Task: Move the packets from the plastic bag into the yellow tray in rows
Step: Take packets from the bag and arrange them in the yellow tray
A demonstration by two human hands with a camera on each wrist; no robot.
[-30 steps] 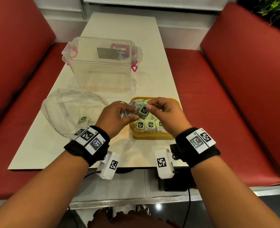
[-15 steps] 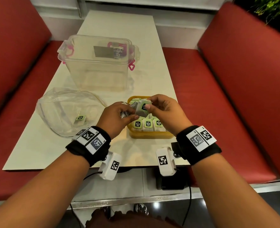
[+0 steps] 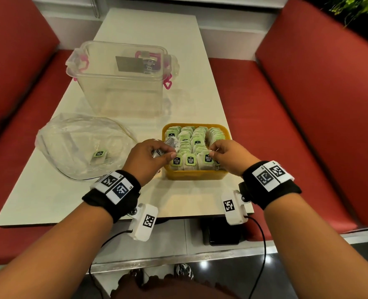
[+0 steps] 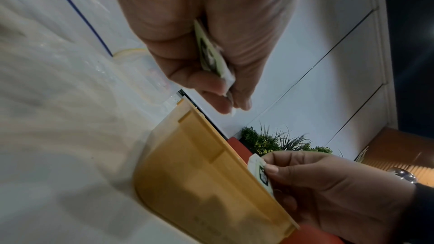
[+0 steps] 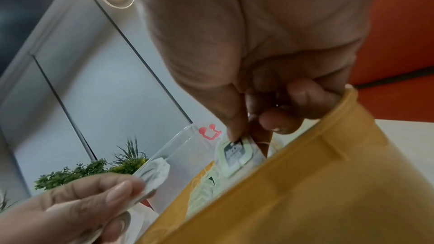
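Head view shows the yellow tray point(image 3: 195, 180) near the front edge of the worktop point(image 3: 49, 197), already filled with four rows of green-labelled packets point(image 3: 190, 159) standing on edge. The right hand point(image 3: 229, 157) reaches into the tray's front right corner; its grip, thumb against forefinger, pinches one packet point(image 5: 236, 152) by the top edge and seats it at the near end of a row. The left hand point(image 3: 148, 160) hovers just outside the tray's left wall, its grip pinching a small bunch of spare packets point(image 4: 212, 57) between thumb and fingers. The plastic bag point(image 3: 81, 145) lies slack toward the left edge of the worktop, with at least one packet point(image 3: 98, 155) left inside. A clear lidded box point(image 3: 122, 80) stands behind, toward the back edge.

These packets look very light, thin and soft, with a paper tag and thread that could snag on neighbours. Holding them by the upper rim seems best: the body probably crumples if squeezed, and a top pinch lets each one slide down between those already standing. The tightly packed rows will likely resist, so a gentle push is wanted rather than force.
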